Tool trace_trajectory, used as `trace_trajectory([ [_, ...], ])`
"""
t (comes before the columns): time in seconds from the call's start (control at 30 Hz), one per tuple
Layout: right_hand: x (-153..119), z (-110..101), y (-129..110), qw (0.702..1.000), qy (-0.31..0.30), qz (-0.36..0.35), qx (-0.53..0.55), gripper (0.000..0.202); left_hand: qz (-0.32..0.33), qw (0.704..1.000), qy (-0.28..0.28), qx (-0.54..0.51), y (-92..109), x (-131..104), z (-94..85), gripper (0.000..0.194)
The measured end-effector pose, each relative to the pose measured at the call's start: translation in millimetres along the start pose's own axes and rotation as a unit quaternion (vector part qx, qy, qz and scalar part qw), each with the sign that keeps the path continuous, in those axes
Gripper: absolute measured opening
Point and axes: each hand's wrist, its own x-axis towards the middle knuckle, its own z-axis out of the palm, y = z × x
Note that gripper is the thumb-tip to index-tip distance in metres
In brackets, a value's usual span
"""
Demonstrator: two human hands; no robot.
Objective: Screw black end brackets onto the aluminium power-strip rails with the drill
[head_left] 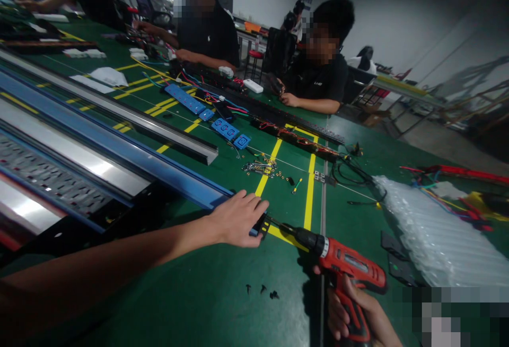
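Note:
My left hand (238, 219) is closed around the near end of a long blue metal channel (178, 175), where a small black end piece (259, 224) shows beside the fingers. With my right hand (358, 304) I grip a red and black cordless drill (352, 265), its fingers wrapped round the handle. The drill's long bit points left at the end piece; whether the tip touches a screw there I cannot make out. Several black screws (262, 288) lie on the green table in front of my hands. Beyond the channel's end is a pile of small metal hardware (260, 167).
More long metal channels (119, 106) lie at the left. Blue socket strips (191, 99) and wired black rails (294, 138) are farther back. Bubble wrap (437, 236) and black plates (395, 257) lie to the right on the green table (191, 299). Several people sit or stand across it.

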Motion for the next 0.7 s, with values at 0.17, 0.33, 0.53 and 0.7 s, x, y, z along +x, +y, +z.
trace_trajectory([
  [0.17, 0, 1, -2, 1.0, 0.003, -0.01, -0.006, 0.038, 0.002, 1.0, -0.006, 0.007, 0, 0, -0.5, 0.057],
  [0.33, -2, 3, -2, 1.0, -0.011, -0.018, 0.008, 0.029, 0.0, 1.0, 0.0, 0.002, 0, -1, 1.2, 0.06],
  [0.53, -4, -5, 1, 0.998, -0.053, -0.026, 0.038, 0.027, 0.079, 0.997, -0.008, 0.009, -9, -7, -0.8, 0.058],
  [0.7, -5, -5, 1, 0.997, -0.056, -0.026, 0.047, 0.041, 0.154, 0.988, -0.023, 0.02, -17, -9, -6.3, 0.046],
])
